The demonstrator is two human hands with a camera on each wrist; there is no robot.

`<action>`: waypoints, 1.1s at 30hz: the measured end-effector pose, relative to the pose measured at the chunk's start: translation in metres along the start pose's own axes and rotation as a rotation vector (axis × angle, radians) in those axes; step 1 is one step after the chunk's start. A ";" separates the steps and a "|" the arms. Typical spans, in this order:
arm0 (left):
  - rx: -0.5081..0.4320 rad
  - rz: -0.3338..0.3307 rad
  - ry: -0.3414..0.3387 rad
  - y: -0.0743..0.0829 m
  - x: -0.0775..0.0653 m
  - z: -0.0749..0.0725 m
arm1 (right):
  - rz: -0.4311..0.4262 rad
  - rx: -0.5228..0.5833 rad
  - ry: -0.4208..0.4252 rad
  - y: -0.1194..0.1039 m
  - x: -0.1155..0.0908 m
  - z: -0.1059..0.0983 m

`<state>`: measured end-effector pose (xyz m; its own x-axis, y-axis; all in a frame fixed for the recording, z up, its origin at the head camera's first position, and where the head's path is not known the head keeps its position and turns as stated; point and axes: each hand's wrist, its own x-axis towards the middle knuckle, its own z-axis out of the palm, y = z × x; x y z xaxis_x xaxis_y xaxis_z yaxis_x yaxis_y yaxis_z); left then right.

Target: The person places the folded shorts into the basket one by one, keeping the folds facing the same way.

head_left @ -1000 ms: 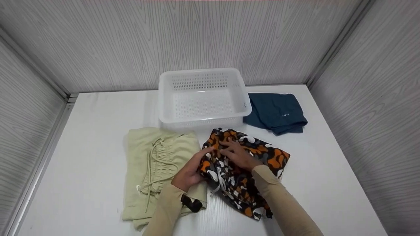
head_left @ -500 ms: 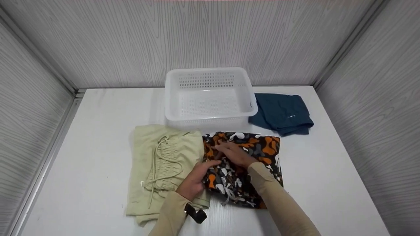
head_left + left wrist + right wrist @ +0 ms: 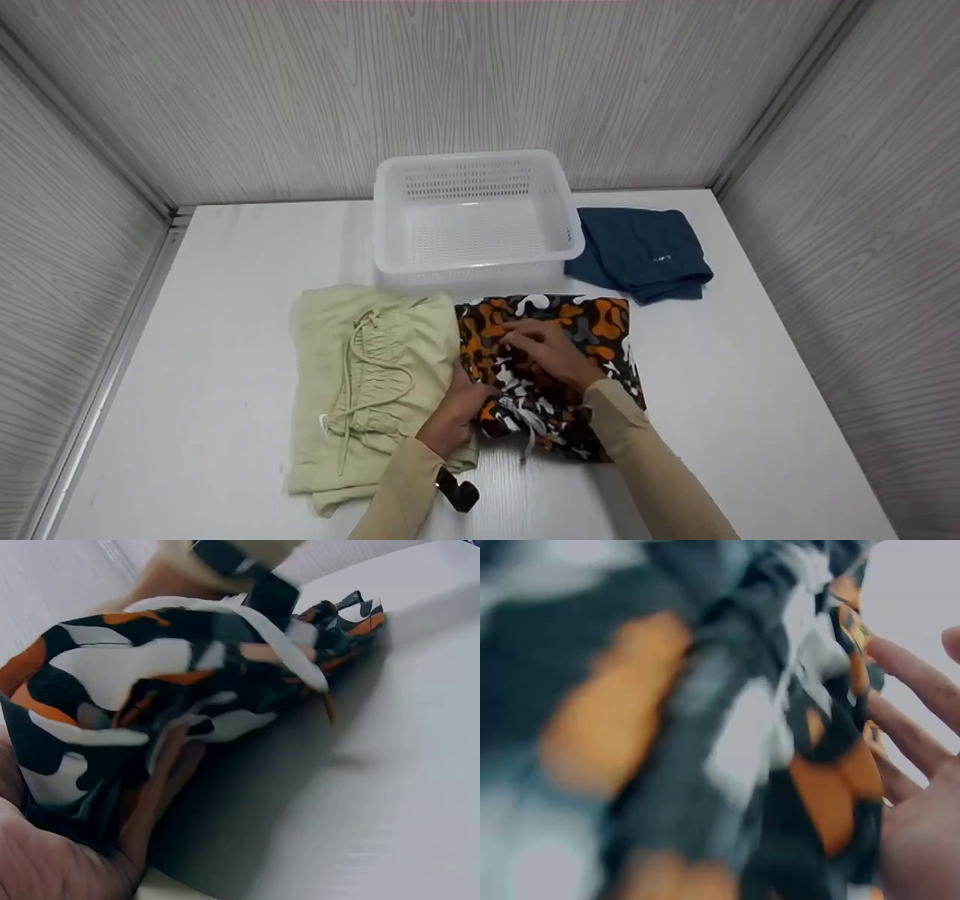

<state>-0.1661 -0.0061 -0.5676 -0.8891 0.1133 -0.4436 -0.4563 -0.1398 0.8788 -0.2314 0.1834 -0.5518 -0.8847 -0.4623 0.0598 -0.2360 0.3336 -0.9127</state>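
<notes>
Orange, black, grey and white camouflage shorts (image 3: 604,319) lie on the white table, bunched at the waist with a pale drawstring. At their left edge my left hand (image 3: 459,409) grips the cloth; in the left wrist view, thumb and fingers of that left hand (image 3: 67,862) stand on either side of a fold. My right hand (image 3: 551,352) lies over the middle of the shorts, fingers pointing left. Close up in the right wrist view, the fingertips of the right hand (image 3: 922,810) reach the patterned fabric, fingers relaxed and slightly spread.
Left of the shorts lies a folded pale green garment (image 3: 322,450) with a drawstring, right up against them. A white perforated basket (image 3: 480,267) stands behind. Beside it on the right is a folded dark blue garment (image 3: 637,259). Grey walls (image 3: 262,97) enclose the table.
The shorts have turned from slanted to roughly square, their lower edge drawn up from the table's front. My left hand has slid down along their left edge; the right has stayed over the middle.
</notes>
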 end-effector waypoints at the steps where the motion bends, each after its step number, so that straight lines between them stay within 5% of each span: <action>1: -0.017 -0.001 0.000 -0.001 0.000 -0.001 | 0.014 -0.001 0.059 0.002 -0.006 -0.006; 7: -0.100 0.011 0.020 -0.004 -0.001 -0.009 | 0.237 -0.086 0.399 0.015 -0.045 -0.044; 11: -0.109 0.020 0.020 -0.006 -0.001 -0.009 | 0.409 -0.062 0.506 0.021 -0.070 -0.063; 21: -0.193 0.006 -0.018 -0.008 -0.001 -0.004 | 0.755 0.205 0.474 -0.003 -0.096 -0.076; 33: -0.211 -0.016 -0.017 -0.010 -0.002 0.003 | 0.805 0.492 0.420 0.003 -0.107 -0.071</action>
<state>-0.1596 -0.0016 -0.5744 -0.8817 0.1333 -0.4527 -0.4697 -0.3402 0.8146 -0.1662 0.2926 -0.5324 -0.7994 0.1049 -0.5916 0.5949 0.0007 -0.8038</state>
